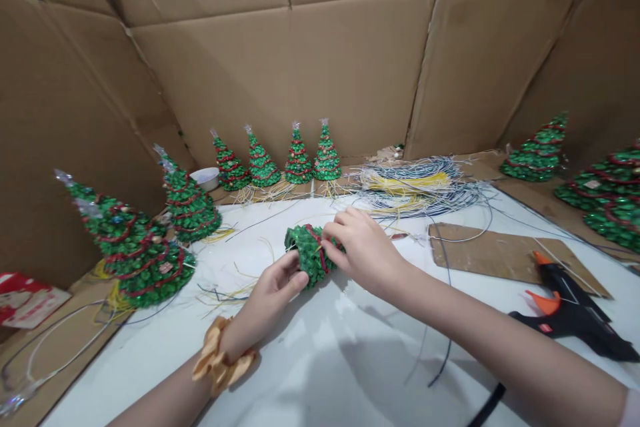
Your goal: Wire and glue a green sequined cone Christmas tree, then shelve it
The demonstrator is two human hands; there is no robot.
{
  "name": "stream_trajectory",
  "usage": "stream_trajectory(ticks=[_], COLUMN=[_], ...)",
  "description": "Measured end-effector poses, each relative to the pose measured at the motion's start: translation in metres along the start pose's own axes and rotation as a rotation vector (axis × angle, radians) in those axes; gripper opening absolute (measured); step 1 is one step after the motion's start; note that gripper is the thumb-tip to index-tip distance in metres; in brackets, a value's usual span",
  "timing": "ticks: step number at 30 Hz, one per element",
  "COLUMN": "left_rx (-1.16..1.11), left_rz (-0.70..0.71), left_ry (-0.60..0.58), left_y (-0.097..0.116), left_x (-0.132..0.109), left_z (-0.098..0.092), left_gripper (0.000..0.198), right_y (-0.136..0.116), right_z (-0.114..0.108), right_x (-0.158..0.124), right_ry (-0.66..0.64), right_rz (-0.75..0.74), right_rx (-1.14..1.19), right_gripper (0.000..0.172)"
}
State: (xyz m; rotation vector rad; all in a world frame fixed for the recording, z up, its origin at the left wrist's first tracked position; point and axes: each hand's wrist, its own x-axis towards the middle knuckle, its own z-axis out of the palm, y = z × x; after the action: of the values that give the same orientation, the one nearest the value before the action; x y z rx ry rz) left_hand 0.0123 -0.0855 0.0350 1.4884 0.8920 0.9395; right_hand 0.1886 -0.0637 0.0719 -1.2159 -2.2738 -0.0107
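Observation:
A small green Christmas tree with a red garland lies on its side over the white table, its open base toward the left. My left hand grips it at the base, fingers partly inside the hollow and thumb outside. Closed in a pinch, my right hand presses against the garlanded side; what sits between its fingertips is too small to make out. The tree's tip is hidden behind that hand. Thin yellow and dark wires lie beside my left wrist, which wears an orange scrunchie.
Several finished trees stand at the left, with more along the back and at the right. Wire bundles lie at the back. A black glue gun rests by a cardboard piece. Cardboard walls enclose the table.

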Motion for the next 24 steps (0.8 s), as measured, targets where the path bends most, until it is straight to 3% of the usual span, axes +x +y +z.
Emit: stream_trajectory(ticks=[9,14,20,24], left_rx=[0.009,-0.028,-0.038,-0.016], left_rz=[-0.02,-0.099,-0.106,-0.114], left_ry=[0.063,0.169,0.124,0.165], left_y=[-0.008,-0.015,-0.022,-0.028], left_x=[0.007,0.015,0.025,0.027], left_z=[-0.002,0.007,0.004,-0.001], left_gripper=[0.044,0.058,0.064,0.073], right_y=[-0.012,-0.007,-0.002,0.005], right_z=[0.01,0.011,-0.002,-0.014], right_x=[0.002,0.006,0.008,0.009], right_ry=[0.04,0.049,-0.084,-0.175], right_rz=[0.089,0.092,0.16,0.106], right_rx=[-0.084,-0.135,-0.077,-0.053], right_gripper=[0.015,0.017,0.021,0.022])
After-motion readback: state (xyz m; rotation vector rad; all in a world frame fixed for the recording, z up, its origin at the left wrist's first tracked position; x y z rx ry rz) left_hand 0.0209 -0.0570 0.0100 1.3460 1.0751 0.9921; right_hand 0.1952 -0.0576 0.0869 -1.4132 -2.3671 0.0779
